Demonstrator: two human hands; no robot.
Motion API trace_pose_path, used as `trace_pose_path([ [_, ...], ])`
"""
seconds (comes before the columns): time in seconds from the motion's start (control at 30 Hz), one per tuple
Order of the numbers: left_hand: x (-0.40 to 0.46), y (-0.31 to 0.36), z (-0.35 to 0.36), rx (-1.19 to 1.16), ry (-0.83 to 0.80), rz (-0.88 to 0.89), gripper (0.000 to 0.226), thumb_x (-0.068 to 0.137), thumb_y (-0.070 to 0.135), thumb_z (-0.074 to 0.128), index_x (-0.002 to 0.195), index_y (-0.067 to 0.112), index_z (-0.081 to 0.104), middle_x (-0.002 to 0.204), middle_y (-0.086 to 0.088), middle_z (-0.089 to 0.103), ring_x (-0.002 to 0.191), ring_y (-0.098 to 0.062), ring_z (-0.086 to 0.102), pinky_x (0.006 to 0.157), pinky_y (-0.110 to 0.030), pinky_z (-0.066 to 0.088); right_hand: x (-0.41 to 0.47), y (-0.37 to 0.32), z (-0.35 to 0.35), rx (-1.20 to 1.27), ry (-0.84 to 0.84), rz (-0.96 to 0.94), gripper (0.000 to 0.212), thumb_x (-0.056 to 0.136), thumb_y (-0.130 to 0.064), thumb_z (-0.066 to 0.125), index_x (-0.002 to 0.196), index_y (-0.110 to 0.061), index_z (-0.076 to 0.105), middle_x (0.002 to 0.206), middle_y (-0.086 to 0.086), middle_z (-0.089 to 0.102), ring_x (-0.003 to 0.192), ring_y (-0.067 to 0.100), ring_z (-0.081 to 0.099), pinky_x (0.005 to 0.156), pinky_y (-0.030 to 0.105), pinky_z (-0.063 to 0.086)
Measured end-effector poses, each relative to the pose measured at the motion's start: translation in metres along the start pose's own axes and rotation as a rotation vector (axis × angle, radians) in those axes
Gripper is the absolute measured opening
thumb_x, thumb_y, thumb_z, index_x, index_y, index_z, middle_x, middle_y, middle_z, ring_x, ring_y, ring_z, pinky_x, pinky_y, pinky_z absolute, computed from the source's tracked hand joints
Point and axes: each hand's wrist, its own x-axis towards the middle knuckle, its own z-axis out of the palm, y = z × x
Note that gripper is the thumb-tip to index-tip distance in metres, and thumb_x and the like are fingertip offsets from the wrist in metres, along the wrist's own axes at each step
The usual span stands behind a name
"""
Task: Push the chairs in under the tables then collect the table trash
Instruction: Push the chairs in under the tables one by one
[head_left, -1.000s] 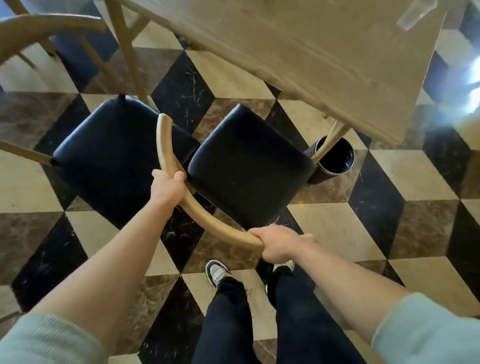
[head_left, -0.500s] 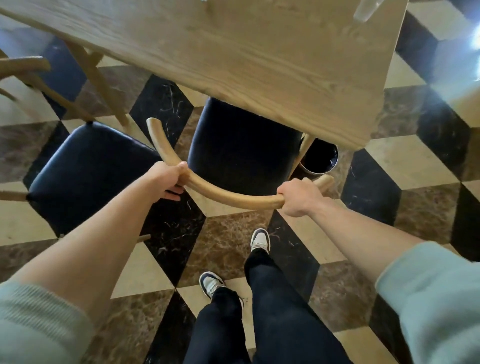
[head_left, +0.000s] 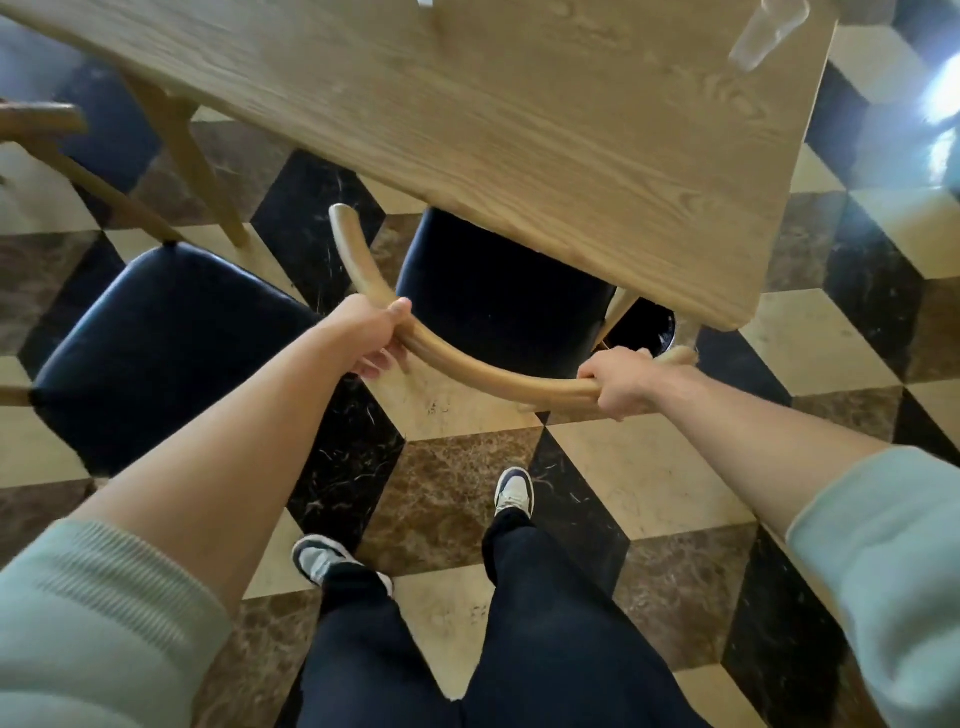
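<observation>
A chair with a black padded seat (head_left: 498, 306) and a curved wooden back rail (head_left: 483, 371) stands partly under the light wooden table (head_left: 519, 114). My left hand (head_left: 376, 332) grips the rail on its left bend. My right hand (head_left: 621, 382) grips the rail near its right end. The table edge hides the front half of the seat. A second chair with a black seat (head_left: 166, 348) stands to the left, out from under the table. A clear plastic piece of trash (head_left: 763, 31) lies on the table's far right corner.
A black round bin (head_left: 647, 327) sits on the floor beside the table leg at the right corner. Another wooden chair frame (head_left: 47, 130) shows at the far left. The floor is patterned marble tile; my feet (head_left: 511, 491) stand just behind the chair.
The chair has slid forward under the table, with more of its seat now hidden. Both hands stayed on the rail, and I stepped closer.
</observation>
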Motion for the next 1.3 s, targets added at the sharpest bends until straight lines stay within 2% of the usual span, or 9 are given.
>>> trace_pose_path([
  [0.1, -0.003, -0.026, -0.007, 0.010, 0.045, 0.102, 0.045, 0.102, 0.054, 0.046, 0.096, 0.014, 0.066, 0.068, 0.000, 0.078, 0.066, -0.018, 0.076, 0.058, -0.033, 0.060, -0.012, -0.038, -0.011, 0.211, 0.001, -0.049, 0.042, 0.066, -0.033, 0.068, 0.108, -0.036, 0.066, 0.099, -0.011, 0.067, 0.093, 0.011, 0.063, 0.080, 0.035, 0.057],
  [0.2, -0.001, -0.072, -0.064, 0.046, 0.129, 0.154, 0.045, 0.104, 0.046, 0.042, 0.098, 0.010, 0.068, 0.073, -0.005, 0.077, 0.064, -0.021, 0.074, 0.056, -0.033, 0.061, -0.009, -0.127, -0.022, 0.423, 0.231, -0.074, 0.045, 0.070, -0.057, 0.073, 0.109, -0.035, 0.066, 0.100, -0.014, 0.066, 0.091, 0.005, 0.062, 0.075, 0.030, 0.055],
  [0.3, 0.000, -0.122, -0.144, 0.158, 0.110, 0.160, 0.040, 0.104, 0.043, 0.044, 0.091, 0.013, 0.067, 0.079, -0.006, 0.077, 0.067, -0.022, 0.074, 0.051, -0.031, 0.057, 0.010, -0.212, -0.029, 0.477, 0.529, -0.026, 0.014, 0.086, -0.036, 0.067, 0.096, -0.026, 0.065, 0.098, -0.004, 0.062, 0.088, 0.015, 0.061, 0.071, 0.032, 0.052],
  [0.37, -0.005, -0.160, -0.211, 0.210, 0.177, 0.157, 0.036, 0.104, 0.041, 0.045, 0.088, 0.016, 0.064, 0.082, -0.007, 0.076, 0.070, -0.022, 0.073, 0.053, -0.032, 0.056, 0.025, -0.277, -0.036, 0.502, 0.598, 0.015, 0.010, 0.090, -0.027, 0.063, 0.095, -0.020, 0.067, 0.097, 0.000, 0.061, 0.091, 0.021, 0.060, 0.075, 0.033, 0.047],
  [0.6, -0.013, -0.226, -0.375, 0.310, 0.372, 0.077, 0.036, 0.098, 0.037, 0.049, 0.087, 0.007, 0.066, 0.074, -0.012, 0.073, 0.056, -0.027, 0.066, 0.050, -0.031, 0.052, 0.038, -0.457, -0.037, 0.468, 0.413, -0.114, 0.012, 0.090, -0.028, 0.057, 0.089, -0.024, 0.069, 0.092, -0.001, 0.067, 0.087, 0.021, 0.062, 0.072, 0.032, 0.047],
  [0.9, 0.021, -0.216, -0.493, 0.296, 0.537, 0.184, 0.013, 0.096, 0.030, 0.060, 0.096, 0.020, 0.067, 0.086, -0.003, 0.069, 0.080, -0.022, 0.070, 0.074, -0.041, 0.062, 0.098, -0.592, -0.077, 0.566, 0.304, -0.252, 0.019, 0.094, -0.025, 0.057, 0.091, -0.015, 0.073, 0.090, 0.002, 0.070, 0.088, 0.019, 0.063, 0.083, 0.036, 0.051],
  [1.0, 0.042, -0.220, -0.523, 0.316, 0.571, 0.220, 0.030, 0.094, 0.029, 0.066, 0.121, 0.017, 0.061, 0.107, -0.005, 0.063, 0.095, -0.023, 0.067, 0.079, -0.042, 0.061, 0.124, -0.644, -0.084, 0.595, 0.203, -0.324, 0.023, 0.093, -0.030, 0.057, 0.087, -0.014, 0.072, 0.083, 0.000, 0.069, 0.084, 0.019, 0.064, 0.077, 0.037, 0.049],
  [1.1, 0.071, -0.210, -0.541, 0.275, 0.548, 0.290, 0.042, 0.093, 0.032, 0.068, 0.131, 0.019, 0.056, 0.121, -0.005, 0.058, 0.107, -0.024, 0.062, 0.088, -0.040, 0.058, 0.139, -0.690, -0.076, 0.724, 0.063, -0.369, 0.024, 0.093, -0.041, 0.059, 0.103, -0.021, 0.068, 0.095, -0.004, 0.068, 0.092, 0.016, 0.064, 0.078, 0.034, 0.048],
  [1.3, 0.158, -0.159, -0.549, 0.419, 0.270, 0.432, 0.051, 0.093, 0.039, 0.070, 0.138, 0.021, 0.053, 0.115, 0.001, 0.056, 0.097, -0.015, 0.057, 0.079, -0.032, 0.047, 0.172, -0.788, -0.047, 0.841, -0.088, -0.307, 0.091, 0.075, -0.071, 0.059, 0.145, -0.016, 0.046, 0.144, 0.009, 0.055, 0.129, 0.026, 0.052, 0.101, 0.039, 0.044],
])
